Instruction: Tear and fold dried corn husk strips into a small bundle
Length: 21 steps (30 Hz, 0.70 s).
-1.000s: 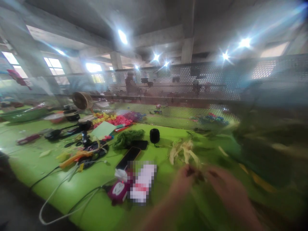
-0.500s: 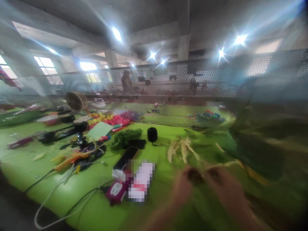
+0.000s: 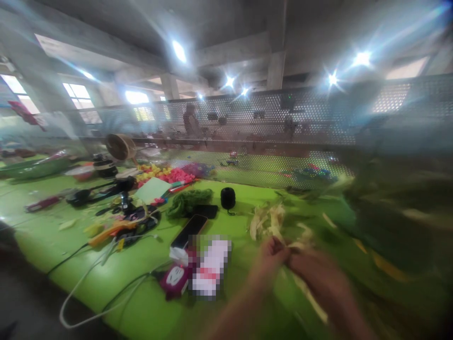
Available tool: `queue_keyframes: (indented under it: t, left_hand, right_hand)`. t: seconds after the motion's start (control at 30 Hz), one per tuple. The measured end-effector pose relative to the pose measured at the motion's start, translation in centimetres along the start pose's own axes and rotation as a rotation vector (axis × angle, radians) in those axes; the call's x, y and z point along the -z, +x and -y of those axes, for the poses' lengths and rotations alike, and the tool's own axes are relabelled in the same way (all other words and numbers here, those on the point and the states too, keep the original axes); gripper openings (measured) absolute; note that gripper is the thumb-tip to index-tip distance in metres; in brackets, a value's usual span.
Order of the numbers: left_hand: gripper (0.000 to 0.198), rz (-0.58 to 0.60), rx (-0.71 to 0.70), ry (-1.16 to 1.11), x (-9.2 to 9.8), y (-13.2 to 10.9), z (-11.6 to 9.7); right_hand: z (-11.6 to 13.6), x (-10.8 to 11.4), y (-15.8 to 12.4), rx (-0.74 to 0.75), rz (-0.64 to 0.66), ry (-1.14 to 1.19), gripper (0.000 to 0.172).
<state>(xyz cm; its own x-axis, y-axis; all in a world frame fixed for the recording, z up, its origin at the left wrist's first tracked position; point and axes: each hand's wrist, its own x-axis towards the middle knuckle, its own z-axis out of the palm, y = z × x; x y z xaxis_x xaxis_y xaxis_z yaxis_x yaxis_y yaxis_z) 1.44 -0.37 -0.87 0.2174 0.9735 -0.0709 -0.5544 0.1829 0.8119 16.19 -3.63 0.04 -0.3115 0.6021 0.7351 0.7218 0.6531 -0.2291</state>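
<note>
My left hand (image 3: 271, 257) and my right hand (image 3: 313, 271) meet over the green table, right of centre, with fingers pinched together. Between them is a pale, dry corn husk strip (image 3: 312, 298); one length trails down below my right hand, and more pale husk shows just above the fingers. Motion blur and the fingers hide the exact grip. Just beyond my left hand lies a loose bunch of pale husk strips (image 3: 258, 221) on the table.
Left of my hands lie a pixelated packet (image 3: 212, 267), a purple tissue pack (image 3: 174, 281) and a dark phone (image 3: 189, 231). A black spool (image 3: 227, 198) and green yarn (image 3: 189, 202) sit behind. An orange glue gun (image 3: 109, 233) trails cables. Dark plastic bagging (image 3: 399, 212) bulks at right.
My hands have drawn together and now touch; before, they were slightly apart with a dark brownish blur between them. The husk strip below my right hand shows more clearly. The view has shifted slightly left.
</note>
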Motion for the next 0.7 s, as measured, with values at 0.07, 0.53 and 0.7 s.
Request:
queue_keyframes:
  t: [0.07,0.53,0.7]
  left_hand:
    - [0.043,-0.021,-0.040,0.024,-0.2,-0.1,-0.3]
    - [0.016,0.063,-0.256,0.361,-1.6,-1.6,0.0]
    - [0.017,0.101,-0.166,0.246,-1.3,-1.6,0.0]
  right_hand:
    - [0.1,0.0,0.0,-0.021,0.039,0.023,0.020]
    - [-0.3,1.4,1.7,-0.894,0.026,0.358,0.028]
    - [0.3,2.0,2.5,-0.884,-0.069,0.340,0.022]
